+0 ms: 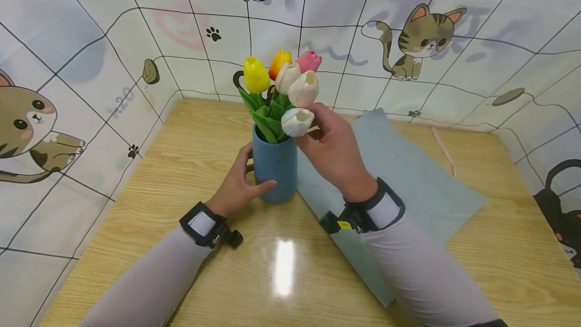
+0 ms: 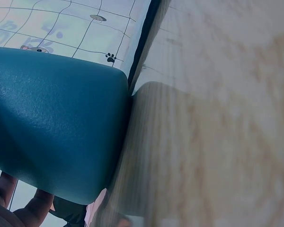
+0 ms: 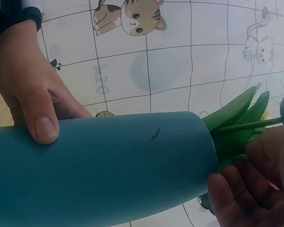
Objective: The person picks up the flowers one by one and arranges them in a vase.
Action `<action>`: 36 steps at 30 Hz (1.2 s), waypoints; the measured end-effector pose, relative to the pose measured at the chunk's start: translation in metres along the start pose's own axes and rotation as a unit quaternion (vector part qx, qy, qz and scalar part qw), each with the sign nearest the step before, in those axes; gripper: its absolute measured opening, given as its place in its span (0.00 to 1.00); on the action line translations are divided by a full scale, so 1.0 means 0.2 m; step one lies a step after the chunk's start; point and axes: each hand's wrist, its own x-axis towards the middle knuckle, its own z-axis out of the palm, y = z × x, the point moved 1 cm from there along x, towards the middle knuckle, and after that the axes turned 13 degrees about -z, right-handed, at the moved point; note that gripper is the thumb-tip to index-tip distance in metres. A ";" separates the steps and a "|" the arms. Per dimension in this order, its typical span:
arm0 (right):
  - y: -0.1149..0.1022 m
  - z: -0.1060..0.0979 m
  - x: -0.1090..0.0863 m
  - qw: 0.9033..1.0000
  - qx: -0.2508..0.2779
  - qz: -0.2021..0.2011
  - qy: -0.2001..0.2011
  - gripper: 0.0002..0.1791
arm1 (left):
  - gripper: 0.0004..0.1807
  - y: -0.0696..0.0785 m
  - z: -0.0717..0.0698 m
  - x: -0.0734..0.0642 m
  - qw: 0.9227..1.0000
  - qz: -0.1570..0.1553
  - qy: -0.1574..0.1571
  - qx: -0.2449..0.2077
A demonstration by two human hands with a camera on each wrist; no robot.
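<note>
A blue vase [image 1: 275, 173] stands upright on the table, filled with artificial tulips: one yellow tulip [image 1: 256, 74], one orange, one pink and several white. My left hand [image 1: 238, 180] grips the vase from its left side, thumb across the front; in the right wrist view that thumb [image 3: 46, 128] lies on the vase wall. At the vase's mouth, my right hand [image 1: 336, 150] pinches the lowest white tulip [image 1: 297, 122], just under its bloom. Its curled fingers [image 3: 222, 194] show beside green leaves [image 3: 234, 111] at the rim. The exact pinch point is partly hidden.
A grey-blue sheet of paper [image 1: 408, 175] lies on the wooden table [image 1: 181, 140], under and beyond my right forearm. Farther right is a thin pink strip [image 1: 443, 150]. A cat-print cloth [image 1: 336, 29] hangs along the back and sides.
</note>
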 end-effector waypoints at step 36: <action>0.33 -0.44 -0.30 0.978 -0.148 0.136 -0.058 0.17 | 0.42 0.03 -0.28 -0.02 0.971 -0.099 -0.091 0.198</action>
